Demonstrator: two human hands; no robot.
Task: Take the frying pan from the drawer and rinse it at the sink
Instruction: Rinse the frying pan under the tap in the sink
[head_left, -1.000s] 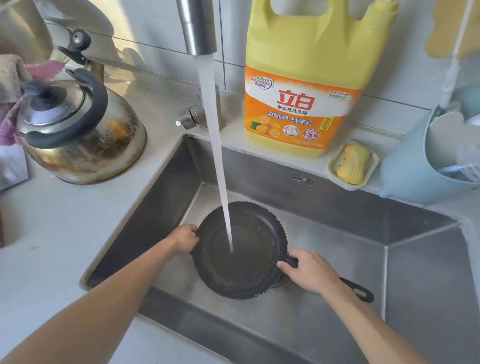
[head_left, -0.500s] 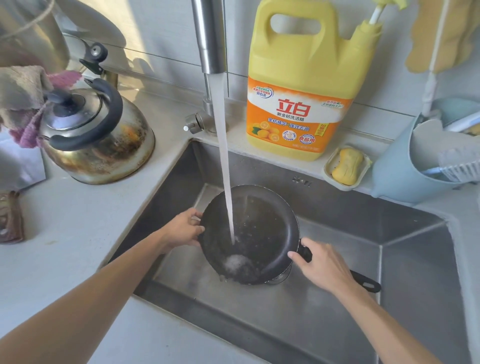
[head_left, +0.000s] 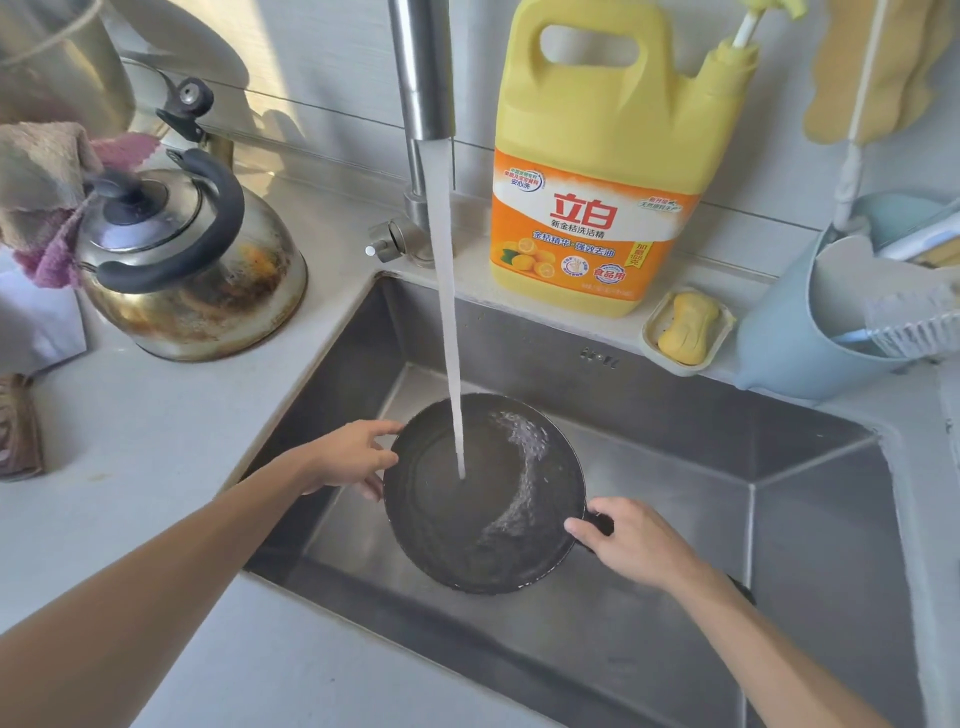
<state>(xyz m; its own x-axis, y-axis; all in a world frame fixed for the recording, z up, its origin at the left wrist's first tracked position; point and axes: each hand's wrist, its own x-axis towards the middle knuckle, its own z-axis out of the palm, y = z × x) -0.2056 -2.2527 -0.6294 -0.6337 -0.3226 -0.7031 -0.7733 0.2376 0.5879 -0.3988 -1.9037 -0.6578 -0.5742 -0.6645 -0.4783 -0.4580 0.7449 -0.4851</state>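
A black frying pan (head_left: 498, 535) is held inside the steel sink (head_left: 675, 447), under the running tap (head_left: 422, 73). The water stream (head_left: 449, 332) lands near the pan's middle and swirls along its right side. My left hand (head_left: 348, 457) grips the pan's left rim with thumb and fingers. My right hand (head_left: 634, 545) is closed around the black handle where it meets the pan; most of the handle is hidden under my hand and wrist.
A stained steel kettle (head_left: 187, 260) stands on the counter at the left, with cloths beside it. A large yellow detergent jug (head_left: 602, 156), a soap dish (head_left: 688, 330) and a blue holder with brushes (head_left: 810, 322) line the ledge behind the sink.
The pan has been tilted and swirled under the stream, and the water in it has moved from the near side to the right side. Both hands kept their hold.
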